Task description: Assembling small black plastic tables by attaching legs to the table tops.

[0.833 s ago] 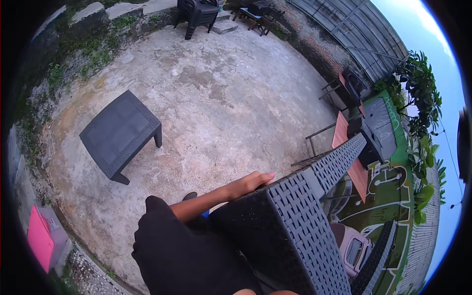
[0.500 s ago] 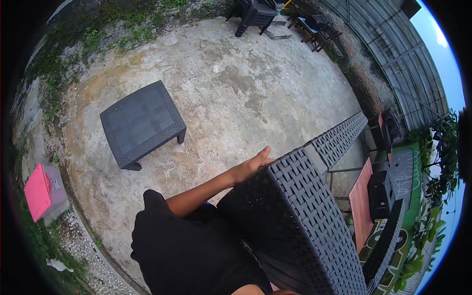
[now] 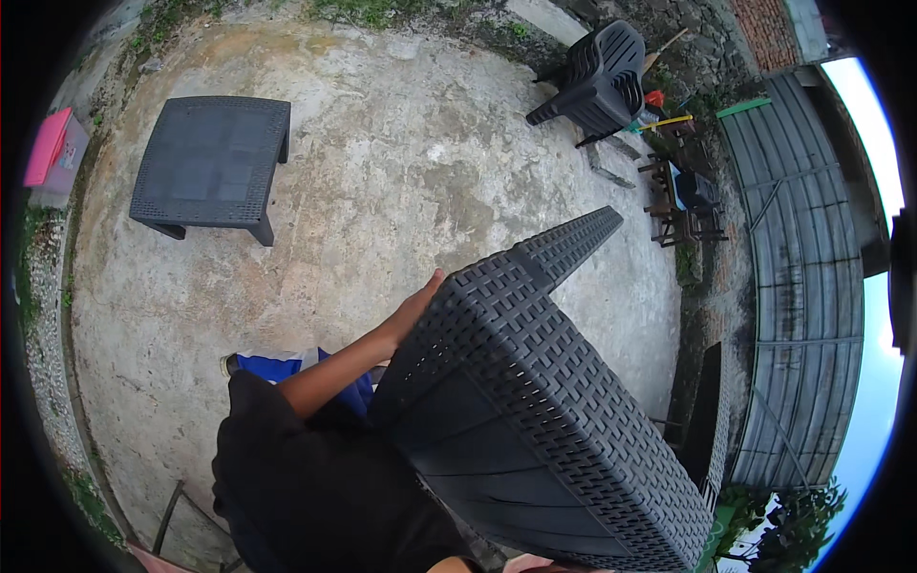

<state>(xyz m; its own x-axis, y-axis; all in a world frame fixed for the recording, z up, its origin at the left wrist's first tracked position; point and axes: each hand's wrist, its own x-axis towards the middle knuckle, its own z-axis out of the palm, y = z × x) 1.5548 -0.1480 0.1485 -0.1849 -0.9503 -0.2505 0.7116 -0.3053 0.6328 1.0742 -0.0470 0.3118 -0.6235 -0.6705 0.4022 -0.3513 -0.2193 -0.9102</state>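
Note:
A large dark grey, wicker-patterned plastic armchair (image 3: 573, 411) is held up tilted against my body, filling the lower middle and right of the view. My left hand (image 3: 417, 307) grips its near left edge, with the fingers partly hidden by the chair. The left forearm reaches up from a black sleeve. My right hand is out of sight, and the chair's bulk covers that side. A matching low square table (image 3: 208, 162) stands on the concrete at the upper left, apart from the chair.
Stacked dark plastic chairs (image 3: 602, 81) stand at the far right, near a yellow pole (image 3: 666, 122) and a small dark wooden piece of furniture (image 3: 690, 196). A corrugated metal fence (image 3: 802, 286) runs along the right. A pink-lidded clear box (image 3: 59, 153) sits at the left edge.
My view has turned to the right, so the table and pink-lidded box appear farther left and higher. The armchair has swung round with me, still in my left hand.

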